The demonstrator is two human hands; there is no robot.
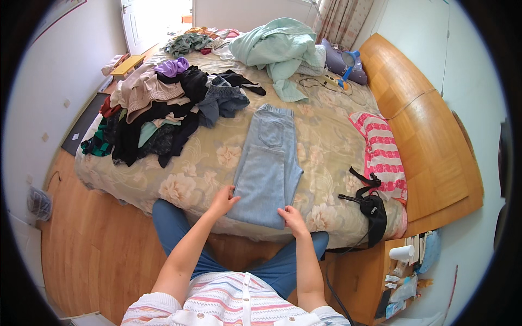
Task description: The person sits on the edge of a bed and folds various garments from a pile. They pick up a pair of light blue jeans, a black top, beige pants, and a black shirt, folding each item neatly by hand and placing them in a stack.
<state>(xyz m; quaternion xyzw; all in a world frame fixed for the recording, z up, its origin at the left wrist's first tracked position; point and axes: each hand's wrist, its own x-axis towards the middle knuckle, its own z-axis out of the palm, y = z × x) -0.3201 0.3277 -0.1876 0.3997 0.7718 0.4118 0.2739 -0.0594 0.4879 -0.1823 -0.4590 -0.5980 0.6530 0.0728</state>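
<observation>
Light blue jeans [265, 175] lie on the floral bed sheet [204, 163], with the legs doubled back up so the hem rests just below a back pocket. The elastic waistband points away from me. At the near left edge of the denim, my left hand [223, 201] touches the fabric with its thumb and fingers apart. My right hand [291, 220] pinches the near right corner of the folded jeans between thumb and fingers.
A heap of mixed clothes [159, 110] lies at left, with denim shorts [222, 100] beside it. Farther back are a mint quilt [277, 45] and a blue lamp [348, 67]. At right lie a pink-and-white cloth [383, 150] and a black bag [375, 216], near a cluttered nightstand [359, 277].
</observation>
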